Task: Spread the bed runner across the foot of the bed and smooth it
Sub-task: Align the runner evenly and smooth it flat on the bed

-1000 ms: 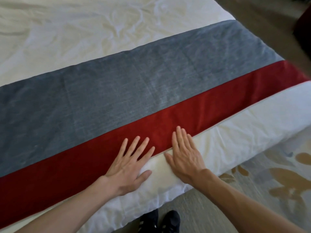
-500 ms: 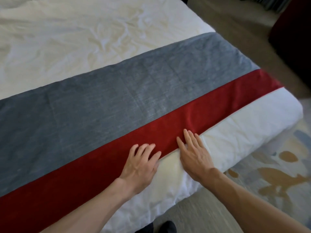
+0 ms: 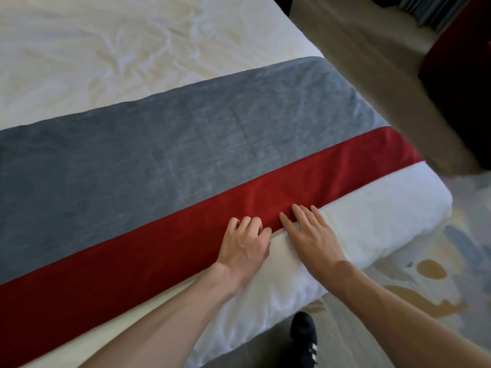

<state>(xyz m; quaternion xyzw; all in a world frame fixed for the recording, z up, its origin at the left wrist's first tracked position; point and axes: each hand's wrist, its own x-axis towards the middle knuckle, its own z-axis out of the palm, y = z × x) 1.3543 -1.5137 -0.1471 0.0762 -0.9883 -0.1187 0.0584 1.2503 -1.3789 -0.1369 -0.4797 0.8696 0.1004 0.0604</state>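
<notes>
On near edge of crosswise grey-and-red fabric bed runner: left hand curled, pinch unclear; right hand flat.

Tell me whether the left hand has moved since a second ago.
Yes. The left hand has curled its spread fingers back toward the near edge of the runner's red stripe.

I'm curling my left hand on the bed runner, sliding it and my right hand rightward
</notes>
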